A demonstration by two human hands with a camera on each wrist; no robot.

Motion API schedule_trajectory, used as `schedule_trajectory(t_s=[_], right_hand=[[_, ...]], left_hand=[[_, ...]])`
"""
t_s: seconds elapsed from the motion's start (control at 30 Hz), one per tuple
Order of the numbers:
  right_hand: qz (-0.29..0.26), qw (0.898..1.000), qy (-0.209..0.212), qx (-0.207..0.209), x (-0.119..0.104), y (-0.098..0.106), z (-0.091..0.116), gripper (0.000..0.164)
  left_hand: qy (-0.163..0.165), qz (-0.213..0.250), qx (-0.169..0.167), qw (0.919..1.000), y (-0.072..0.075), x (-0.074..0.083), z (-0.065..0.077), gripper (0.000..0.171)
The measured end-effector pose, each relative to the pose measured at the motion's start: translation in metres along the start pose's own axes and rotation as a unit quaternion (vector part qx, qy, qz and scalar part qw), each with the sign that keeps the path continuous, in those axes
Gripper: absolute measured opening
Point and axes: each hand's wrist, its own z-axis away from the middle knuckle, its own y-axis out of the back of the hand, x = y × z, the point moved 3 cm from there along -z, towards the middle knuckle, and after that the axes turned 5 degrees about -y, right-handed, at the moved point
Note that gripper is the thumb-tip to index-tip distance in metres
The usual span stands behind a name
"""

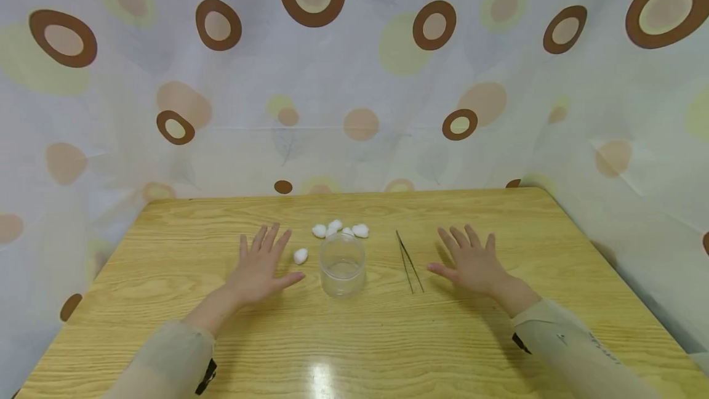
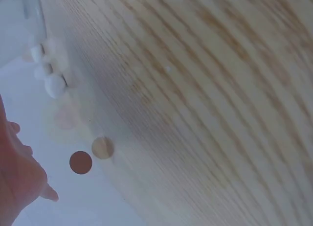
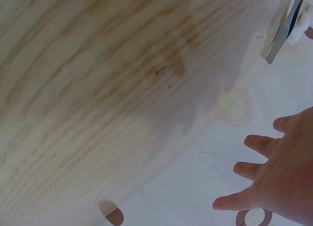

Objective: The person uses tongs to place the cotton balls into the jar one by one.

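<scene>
My left hand (image 1: 257, 273) is held with its fingers spread over the left half of the table, holding nothing. Just right of its fingers lies a single white cotton ball (image 1: 301, 256). A clear round cup (image 1: 342, 286) stands upright at the middle, and several more cotton balls (image 1: 360, 231) are grouped behind its rim. Metal tweezers (image 1: 409, 260) lie right of the cup, their two tips toward me. Beside them my right hand (image 1: 473, 266) is spread flat, also holding nothing; its thumb points at the tweezers (image 3: 282, 37), which show at the upper right in the right wrist view.
The wooden table (image 1: 343, 350) runs back to a patterned curtain (image 1: 354, 79) with brown and peach circles. The same cloth hangs along both sides. Pale sleeves with dark wrist straps (image 1: 207, 377) cover the forearms.
</scene>
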Motion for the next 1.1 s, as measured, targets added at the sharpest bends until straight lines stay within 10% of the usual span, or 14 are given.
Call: schedule_trajectory(t_s=[1.1], right_hand=[[-0.006, 1.000, 0.010, -0.015, -0.020, -0.009, -0.011, 0.073]], left_hand=[[-0.066, 0.031, -0.010, 0.9973, -0.017, 0.038, -0.033, 0.094]])
